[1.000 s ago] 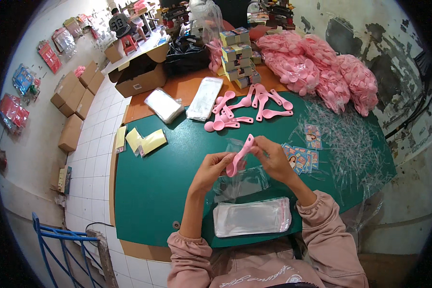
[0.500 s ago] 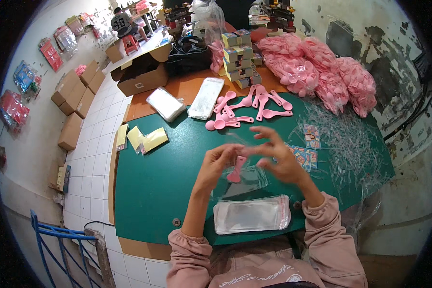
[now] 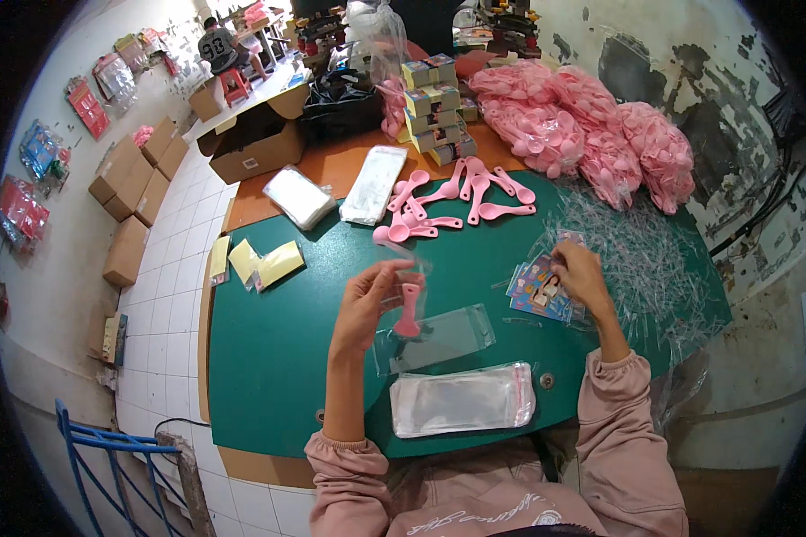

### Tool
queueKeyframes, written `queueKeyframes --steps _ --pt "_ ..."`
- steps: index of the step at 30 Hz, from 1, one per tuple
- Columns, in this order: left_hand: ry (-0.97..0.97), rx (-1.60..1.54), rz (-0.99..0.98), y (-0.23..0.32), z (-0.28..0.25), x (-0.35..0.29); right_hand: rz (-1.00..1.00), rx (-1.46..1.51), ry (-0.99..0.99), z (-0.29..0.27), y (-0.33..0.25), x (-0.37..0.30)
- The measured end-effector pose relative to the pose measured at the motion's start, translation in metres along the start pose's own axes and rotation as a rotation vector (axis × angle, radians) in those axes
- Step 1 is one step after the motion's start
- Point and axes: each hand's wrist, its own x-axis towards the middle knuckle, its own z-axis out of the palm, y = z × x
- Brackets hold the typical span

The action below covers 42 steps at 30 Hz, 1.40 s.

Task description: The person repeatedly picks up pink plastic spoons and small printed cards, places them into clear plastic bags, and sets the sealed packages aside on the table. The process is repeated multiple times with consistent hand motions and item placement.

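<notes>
My left hand (image 3: 364, 307) is closed on the upper part of a clear plastic bag (image 3: 421, 266). A pink measuring spoon (image 3: 408, 315) hangs with it, bowl downward, apparently inside the film. Over at the right, my right hand (image 3: 584, 276) has its fingers bent and pinched at the upper edge of the colourful printed cards (image 3: 543, 294), which it partly covers. Below the left hand a single clear bag (image 3: 443, 338) lies flat on the green table. Closer to me is a stack of clear bags (image 3: 461, 400).
Loose pink spoons (image 3: 478, 195) lie at the table's far side, below bulging bags of spoons (image 3: 537, 125). Clear plastic strips (image 3: 645, 259) litter the right side. Yellow-backed packs (image 3: 280, 264) lie left. Boxed stacks (image 3: 434, 107) and an open carton (image 3: 252, 152) stand behind.
My right hand has left the left hand and moved right to the printed cards. My left hand has shifted slightly left, still with the bag and spoon. The view has shifted a little.
</notes>
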Motion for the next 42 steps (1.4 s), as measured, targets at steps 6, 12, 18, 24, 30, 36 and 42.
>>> queueKeyframes --steps 6,12,18,24,30,36,42 --pt "-0.209 0.282 -0.06 0.007 0.013 0.004 -0.264 -0.046 0.382 -0.033 -0.065 0.005" --pt "-0.323 0.274 -0.102 -0.005 0.027 0.012 -0.375 0.482 0.048 -0.038 -0.115 0.011" --pt "-0.304 0.432 -0.125 -0.016 0.031 0.016 -0.618 0.241 -0.162 -0.031 -0.116 0.016" --pt "-0.308 0.438 -0.047 -0.022 0.032 0.011 -0.714 0.128 -0.321 -0.031 -0.118 0.018" --pt "-0.201 0.516 -0.006 -0.019 0.02 0.013 -0.634 0.429 -0.203 -0.038 -0.107 0.021" --pt "-0.232 0.503 0.007 -0.012 0.027 0.01 -0.507 0.455 -0.245 -0.022 -0.107 0.016" --pt "-0.128 0.717 0.094 -0.008 0.033 0.003 -0.589 0.48 -0.244 0.011 -0.109 0.018"
